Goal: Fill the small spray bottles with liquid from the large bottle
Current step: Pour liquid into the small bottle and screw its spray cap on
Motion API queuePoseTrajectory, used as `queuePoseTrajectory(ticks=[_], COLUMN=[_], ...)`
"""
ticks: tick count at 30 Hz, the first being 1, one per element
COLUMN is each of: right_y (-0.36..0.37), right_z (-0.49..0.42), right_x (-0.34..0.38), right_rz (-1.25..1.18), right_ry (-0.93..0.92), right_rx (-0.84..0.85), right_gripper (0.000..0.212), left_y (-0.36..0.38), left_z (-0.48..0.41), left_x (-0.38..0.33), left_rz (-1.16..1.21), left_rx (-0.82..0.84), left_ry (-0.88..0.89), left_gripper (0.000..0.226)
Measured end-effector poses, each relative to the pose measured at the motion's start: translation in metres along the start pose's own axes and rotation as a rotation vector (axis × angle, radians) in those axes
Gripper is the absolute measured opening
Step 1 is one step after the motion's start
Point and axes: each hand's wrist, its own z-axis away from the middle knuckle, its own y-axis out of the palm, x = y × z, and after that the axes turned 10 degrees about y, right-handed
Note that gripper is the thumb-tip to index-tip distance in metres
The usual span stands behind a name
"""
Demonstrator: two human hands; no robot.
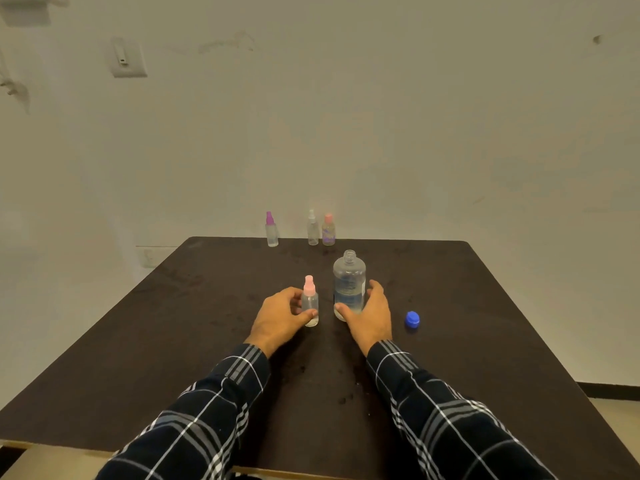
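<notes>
Both bottles stand upright mid-tabletop (173,323). The left hand (280,317) grips the small spray bottle (310,304), fingers (292,295) and thumb curled round its body. The right hand (370,317) wraps the uncapped large bottle (349,285); its blue cap (412,319) lies just beside. The pink spray top (309,285) is on, so it looks like that comes off first. Then hold the small bottle steady and tip the large one slowly, because the neck is narrow.

The small spray bottle (310,301) gripped by the left hand (280,318) and the large bottle (349,285) gripped by the right hand (369,315) were clear, smooth, glossy plastic. The blue cap (412,319) just right of that hand looked like opaque plastic. The table (207,323) under both hands was dark, matt and smudged; the sleeves (221,403) were checked woven cloth.
</notes>
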Motion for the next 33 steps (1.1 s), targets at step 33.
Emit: queuePoseTrajectory(ticks=[33], right_y=[0.048], right_z=[-0.083], right_x=[-0.006], right_rz=[0.141], right_ry=[-0.13], right_rx=[0.002], right_gripper=[0.065], left_y=[-0.004], left_z=[-0.262], left_x=[0.083], left_rz=[-0.08], left_rx=[-0.232], left_ry=[-0.16], left_gripper=[0.022])
